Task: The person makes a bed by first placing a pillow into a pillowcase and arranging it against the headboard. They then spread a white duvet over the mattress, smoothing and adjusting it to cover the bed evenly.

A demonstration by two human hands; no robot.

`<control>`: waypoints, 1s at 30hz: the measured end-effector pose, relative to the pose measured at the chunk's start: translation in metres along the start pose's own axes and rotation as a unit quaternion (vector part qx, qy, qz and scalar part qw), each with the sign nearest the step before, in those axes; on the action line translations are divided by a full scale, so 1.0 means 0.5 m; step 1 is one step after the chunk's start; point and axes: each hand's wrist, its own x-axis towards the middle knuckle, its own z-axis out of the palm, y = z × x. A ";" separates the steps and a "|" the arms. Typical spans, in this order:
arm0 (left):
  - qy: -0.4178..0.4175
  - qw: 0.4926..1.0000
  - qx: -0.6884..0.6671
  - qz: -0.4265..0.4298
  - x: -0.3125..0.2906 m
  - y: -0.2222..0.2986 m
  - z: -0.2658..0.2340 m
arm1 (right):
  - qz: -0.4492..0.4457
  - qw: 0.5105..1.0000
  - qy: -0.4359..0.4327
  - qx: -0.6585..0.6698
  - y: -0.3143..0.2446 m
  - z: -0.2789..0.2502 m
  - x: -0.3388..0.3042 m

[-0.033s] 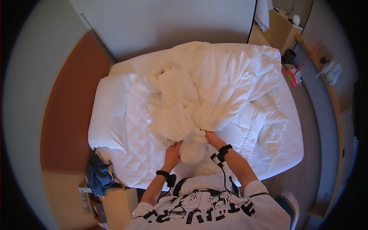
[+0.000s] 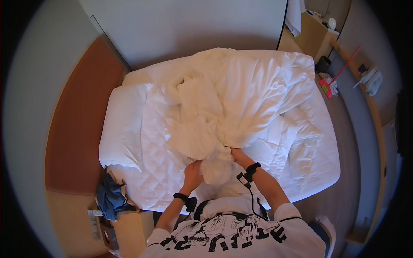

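Bed (image 2: 331, 150) first, biggest by far: white sheet, rounded corners, pillow end to my left. Brown headboard (image 2: 77, 124) upright beyond that end.

White quilt (image 2: 254, 94) lies on the bed, heaped in the middle, running from near the far edge toward me. Left part bunched into thick rolls; right part in long loose folds, a flatter crumpled stretch at lower right. A strip of sheet shows between quilt and pillow.

Wooden nightstand (image 2: 133, 228) at the near left corner, partly cut off by my arm and shirt. One white pillow (image 2: 122, 127), plump, set crosswise near the headboard, well apart from my hands.

Right of the bed, on the floor: broom (image 2: 345, 65) with red handle, leaning up toward the wall ledge. Dark blue clothes (image 2: 112, 195) crumpled over the nightstand's back edge. Black bin (image 2: 323, 64) near the broom, by the bed's far right corner.

Rounded pale bunch of cloth (image 2: 216, 171) just in front of me, between my two hands; cannot tell whether it belongs to the quilt.

Left grip (image 2: 193, 174): back upward, against the bunch's left side. Right grip (image 2: 236, 155): at the quilt's near edge, sunk into folds. Fingertips hidden on both; cannot tell whether either is clamped.

Smallest: black wristband (image 2: 252, 171) on my right wrist.
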 end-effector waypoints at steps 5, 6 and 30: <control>0.092 0.995 -0.025 0.011 -0.037 0.117 -0.081 | -0.009 0.996 0.068 -0.049 -0.024 0.007 -0.085; 0.107 0.994 -0.015 0.011 -0.036 0.132 -0.087 | -0.018 0.997 0.067 -0.045 -0.027 0.017 -0.100; 0.058 0.997 -0.017 0.057 -0.313 0.108 -0.175 | -0.507 0.694 -0.069 -0.506 0.299 0.222 -0.339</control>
